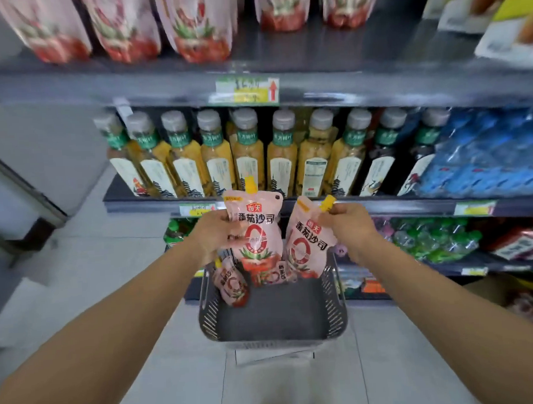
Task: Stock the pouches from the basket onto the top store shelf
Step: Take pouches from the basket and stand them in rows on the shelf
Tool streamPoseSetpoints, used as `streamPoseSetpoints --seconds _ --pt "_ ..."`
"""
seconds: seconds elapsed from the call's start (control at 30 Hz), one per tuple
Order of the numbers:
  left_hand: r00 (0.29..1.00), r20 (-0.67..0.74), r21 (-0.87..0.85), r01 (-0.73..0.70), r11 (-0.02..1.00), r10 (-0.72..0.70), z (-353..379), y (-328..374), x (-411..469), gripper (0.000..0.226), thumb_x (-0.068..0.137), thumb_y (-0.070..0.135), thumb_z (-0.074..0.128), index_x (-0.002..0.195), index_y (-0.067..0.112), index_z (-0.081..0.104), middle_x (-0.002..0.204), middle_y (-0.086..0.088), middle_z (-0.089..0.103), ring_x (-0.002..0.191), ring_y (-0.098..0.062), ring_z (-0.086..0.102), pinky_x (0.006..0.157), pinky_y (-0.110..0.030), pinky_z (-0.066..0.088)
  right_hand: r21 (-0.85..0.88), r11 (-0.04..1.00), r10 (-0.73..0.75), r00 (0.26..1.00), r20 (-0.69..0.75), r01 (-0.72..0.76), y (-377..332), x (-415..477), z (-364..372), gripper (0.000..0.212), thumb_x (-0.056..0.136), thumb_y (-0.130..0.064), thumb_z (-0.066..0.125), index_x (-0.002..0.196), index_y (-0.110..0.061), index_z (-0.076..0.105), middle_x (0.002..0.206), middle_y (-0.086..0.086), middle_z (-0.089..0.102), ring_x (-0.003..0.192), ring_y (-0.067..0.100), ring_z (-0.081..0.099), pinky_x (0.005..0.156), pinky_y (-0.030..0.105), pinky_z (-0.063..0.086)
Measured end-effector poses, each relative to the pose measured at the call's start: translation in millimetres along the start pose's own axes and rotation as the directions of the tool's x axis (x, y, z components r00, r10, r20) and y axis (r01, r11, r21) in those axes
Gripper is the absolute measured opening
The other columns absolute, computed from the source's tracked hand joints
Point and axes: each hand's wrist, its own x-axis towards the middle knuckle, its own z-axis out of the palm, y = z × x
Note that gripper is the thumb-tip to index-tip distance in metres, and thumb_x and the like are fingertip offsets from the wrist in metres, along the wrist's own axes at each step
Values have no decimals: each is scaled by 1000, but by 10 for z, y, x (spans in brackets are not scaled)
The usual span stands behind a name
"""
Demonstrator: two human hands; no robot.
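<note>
Above the grey basket (272,317), the left hand (214,234) grips one tomato sauce pouch (255,229); the right hand (348,225) pinches another pouch (306,239) near its yellow cap (327,203).

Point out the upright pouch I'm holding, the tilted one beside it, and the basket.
upright pouch (255,229), head view, on the middle of its printed front.
tilted pouch (309,241), head view, on its printed front below the spout.
basket (207,311), head view, on its slotted left wall.

We record a pale tiled floor (115,269), a grey panel (43,144) at left, and a dark shelf (122,205) carrying capped bottles (248,153) beside blue wrapped packs (486,155). Lighting is even.
</note>
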Motion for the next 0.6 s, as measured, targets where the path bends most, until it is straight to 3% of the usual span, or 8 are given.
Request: streamPoseSetpoints --seconds 0.1,0.2,0.23,0.3,0.47,0.6 --pt "995 40 11 -92 996 92 -45 290 -313 20 88 -4 56 108 -2 59 116 -20 63 90 -28 64 65 -28 61 -64 991 -116 993 -7 116 -353 -246 -100 35 89 -3 60 56 -12 49 58 6 55 49 14 54 40 16 36" --pt "984 74 2 -164 987 163 -106 578 -611 16 89 -2 56 103 1 61 108 -14 66 87 -24 65 67 -27 61 -142 967 -211 977 13 210 -728 -497 -182 17 88 -9 62 77 4 62 88 31 66 73 24 57 58 26 42" --pt "977 89 -16 -192 981 193 -115 684 -712 12 88 -3 56 98 3 62 103 -12 67 84 -22 65 65 -25 61 -144 960 -239 971 17 239 -846 -575 -220 15 88 -10 62 83 4 64 98 31 67 79 27 62 65 32 45" --pt "961 103 -44 -252 967 256 -117 897 -908 13 88 -4 55 90 6 62 96 -9 68 83 -20 64 62 -23 60 -146 942 -301 953 20 301 -1080 -735 -297 12 89 -10 61 78 -7 64 99 22 71 89 31 67 72 38 50" --pt "918 75 -78 -384 920 390 -115 1336 -1278 15 89 -5 55 87 8 63 93 -6 67 87 -20 62 57 -20 59 -97 859 -506 863 -11 502 -1525 -1021 -464 11 90 -12 60 78 -12 59 71 0 64 57 7 61 55 22 50" --pt "890 60 -116 -444 889 452 -78 1571 -1443 20 90 -6 52 85 10 63 91 -4 66 85 -19 62 54 -18 58 -118 780 -623 781 -53 614 -1806 -1113 -623 8 89 -14 62 82 -16 62 77 -2 67 65 6 65 55 18 53"
